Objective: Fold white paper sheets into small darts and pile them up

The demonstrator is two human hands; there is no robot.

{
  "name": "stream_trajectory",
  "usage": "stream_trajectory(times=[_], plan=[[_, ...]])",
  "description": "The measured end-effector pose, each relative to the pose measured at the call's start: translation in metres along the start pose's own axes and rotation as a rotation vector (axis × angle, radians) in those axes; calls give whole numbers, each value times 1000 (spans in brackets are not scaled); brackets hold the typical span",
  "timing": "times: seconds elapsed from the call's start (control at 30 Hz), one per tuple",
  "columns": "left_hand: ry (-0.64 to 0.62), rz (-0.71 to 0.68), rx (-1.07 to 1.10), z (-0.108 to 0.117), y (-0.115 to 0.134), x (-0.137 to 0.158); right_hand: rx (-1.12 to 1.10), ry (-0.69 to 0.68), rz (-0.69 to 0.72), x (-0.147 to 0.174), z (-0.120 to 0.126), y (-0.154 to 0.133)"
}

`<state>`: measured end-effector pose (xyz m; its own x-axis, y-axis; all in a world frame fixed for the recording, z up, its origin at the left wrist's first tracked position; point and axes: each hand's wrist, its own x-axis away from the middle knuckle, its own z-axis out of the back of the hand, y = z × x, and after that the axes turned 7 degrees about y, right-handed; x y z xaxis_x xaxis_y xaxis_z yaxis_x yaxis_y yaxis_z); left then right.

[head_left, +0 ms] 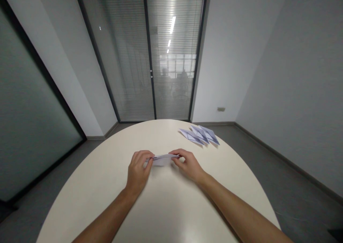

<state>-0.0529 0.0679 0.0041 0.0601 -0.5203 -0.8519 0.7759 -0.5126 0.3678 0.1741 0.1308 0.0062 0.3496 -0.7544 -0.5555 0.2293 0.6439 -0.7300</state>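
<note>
A folded sheet of white paper is stretched between my two hands, just over the middle of the table. My left hand pinches its left end between thumb and fingers. At the other end, my right hand grips the paper in the same way. The paper's upper edge looks layered, and a flap hangs down below it. My fingers cover both of its ends.
Several folded paper pieces lie overlapping near the far right edge of the round cream table. Beyond the table stand a glass door with blinds and a pale wall with a socket.
</note>
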Motion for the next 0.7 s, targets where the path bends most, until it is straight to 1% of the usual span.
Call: stream_trajectory(times=[0.07,0.13,0.17,0.23,0.33,0.4,0.6,0.7], plan=[[-1,-7,13,0,0,0,75,23,156,-2,5,-3],[-44,10,26,-1,-2,0,150,-13,310,-3,10,-4],[-75,25,31,-2,-4,1,192,-42,365,-3,12,-4],[-159,70,41,-4,-7,3,278,-102,427,-3,15,-2],[-314,121,57,-7,-12,6,364,-168,449,-3,17,2],[-400,117,52,-8,-15,9,387,-206,446,-3,18,3],[-562,20,-12,-7,-17,16,409,-332,415,-3,19,2],[-634,-1,-48,-3,-13,16,385,-365,375,-2,19,0]])
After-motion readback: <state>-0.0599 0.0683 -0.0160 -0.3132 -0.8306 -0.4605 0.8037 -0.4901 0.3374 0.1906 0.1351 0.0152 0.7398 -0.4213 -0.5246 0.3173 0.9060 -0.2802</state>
